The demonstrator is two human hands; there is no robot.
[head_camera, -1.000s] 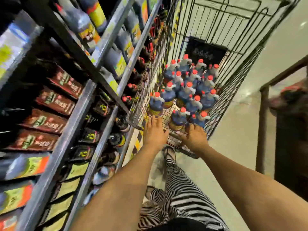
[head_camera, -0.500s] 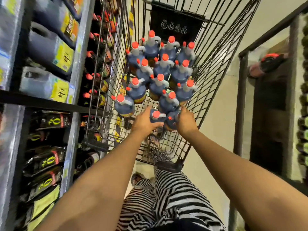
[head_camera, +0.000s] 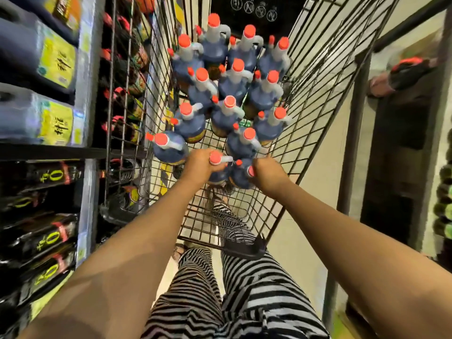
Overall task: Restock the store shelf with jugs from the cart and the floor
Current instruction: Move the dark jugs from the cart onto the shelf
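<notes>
Gripping the neck of the nearest jug (head_camera: 215, 158) just under its red cap, the left hand (head_camera: 200, 165) had its fingers curled round it. The right hand (head_camera: 267, 176) closed on the second jug (head_camera: 241, 179) beside it, though its fingers were mostly hidden, so that hold only seemed firm. Both jugs stood at the near end of the cart (head_camera: 244, 216), with the other jugs (head_camera: 227, 111) packed behind them. The step in hand was the pickup. Next, I think, both needed a straight lift over the wire wall, then a turn left to the shelf (head_camera: 49, 152).
</notes>
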